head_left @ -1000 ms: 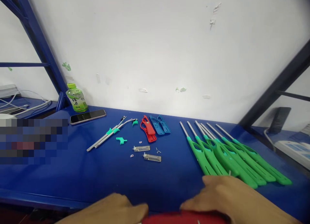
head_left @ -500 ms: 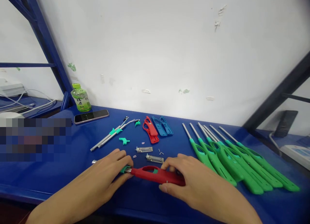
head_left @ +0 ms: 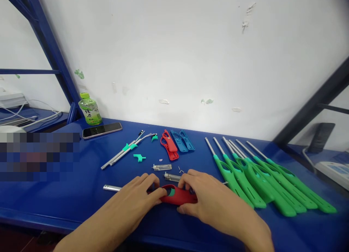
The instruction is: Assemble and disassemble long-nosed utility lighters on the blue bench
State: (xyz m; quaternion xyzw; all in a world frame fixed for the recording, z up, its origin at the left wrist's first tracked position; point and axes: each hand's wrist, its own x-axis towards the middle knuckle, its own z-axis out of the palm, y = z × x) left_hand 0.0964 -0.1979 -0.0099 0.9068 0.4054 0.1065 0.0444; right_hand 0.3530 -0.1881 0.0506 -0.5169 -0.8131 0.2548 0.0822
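Observation:
A red long-reach lighter [head_left: 178,196] lies low over the front of the table, gripped at both ends. The fingers of my left hand [head_left: 144,192] close on its front part by the trigger opening, where a bit of green trigger shows. Past that hand the metal tube [head_left: 111,188] sticks out to the left. My right hand [head_left: 203,194] pinches the rear of the red handle between thumb and fingers. A thin metal tip [head_left: 225,183] shows beyond the right hand; what it belongs to is hidden. Just behind the hands lie two clear fuel tanks, one whole [head_left: 162,167], one partly covered [head_left: 171,177].
Several green lighters [head_left: 253,179] lie to the right. Behind are red handle shells [head_left: 169,146], blue shells [head_left: 183,141], a green trigger [head_left: 139,158], small screws [head_left: 181,170] and metal tubes with wires [head_left: 120,154]. A phone [head_left: 102,130] and bottle [head_left: 90,109] stand back left.
My left hand has slid right along the lighter, from the tube's base onto the red handle, uncovering more tube. The right hand has shifted slightly left and up, partly covering a fuel tank.

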